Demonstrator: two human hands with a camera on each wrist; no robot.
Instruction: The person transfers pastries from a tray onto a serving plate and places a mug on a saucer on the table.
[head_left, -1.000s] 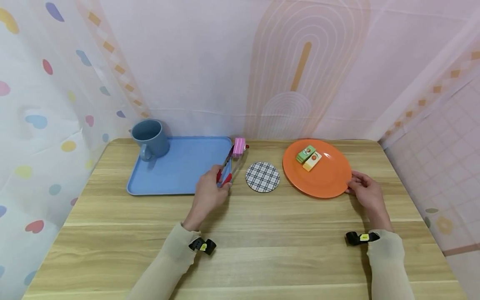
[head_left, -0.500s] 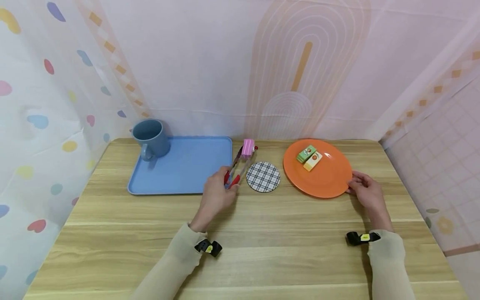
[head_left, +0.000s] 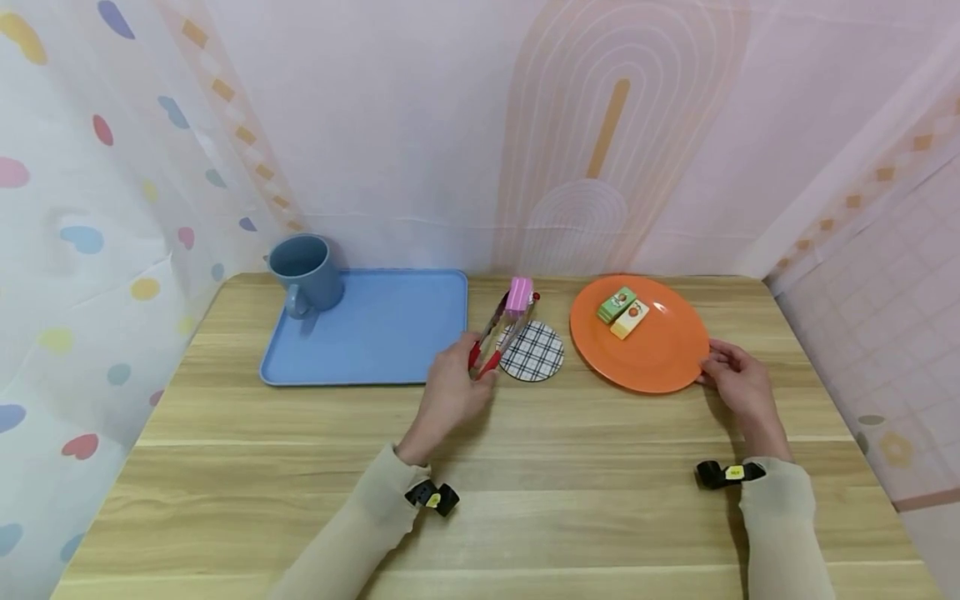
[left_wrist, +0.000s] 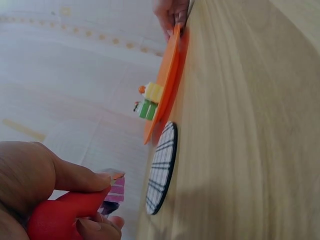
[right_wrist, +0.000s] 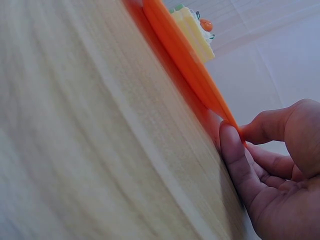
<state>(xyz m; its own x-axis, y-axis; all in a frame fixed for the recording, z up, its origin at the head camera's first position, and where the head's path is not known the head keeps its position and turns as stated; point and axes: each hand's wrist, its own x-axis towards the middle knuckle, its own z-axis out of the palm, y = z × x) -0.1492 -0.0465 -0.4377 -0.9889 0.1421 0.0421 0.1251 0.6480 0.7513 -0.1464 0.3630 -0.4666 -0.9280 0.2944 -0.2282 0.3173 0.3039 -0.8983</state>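
My left hand (head_left: 456, 387) grips red-handled tongs (head_left: 491, 360). Between the tong tips is a pink striped toy cake slice (head_left: 519, 296) with a small red topping, held up near the far edge of the round plaid coaster (head_left: 538, 353). At the right, my right hand (head_left: 741, 385) pinches the rim of an orange plate (head_left: 652, 367), thumb above and fingers below, as the right wrist view shows. On the plate lie a green toy cake slice (head_left: 617, 304) and a yellow one (head_left: 630, 319), side by side. In the left wrist view the red handle (left_wrist: 60, 217) fills the palm.
A blue tray (head_left: 375, 333) lies on the wooden table (head_left: 525, 500) at the left, and a blue-grey mug (head_left: 311, 279) stands on its far left corner. A patterned cloth wall (head_left: 405, 125) rises behind the table.
My left hand has moved to the right, carrying the tongs and the pink cake slice from the tray's edge to over the coaster. The right hand stays at the plate's rim.
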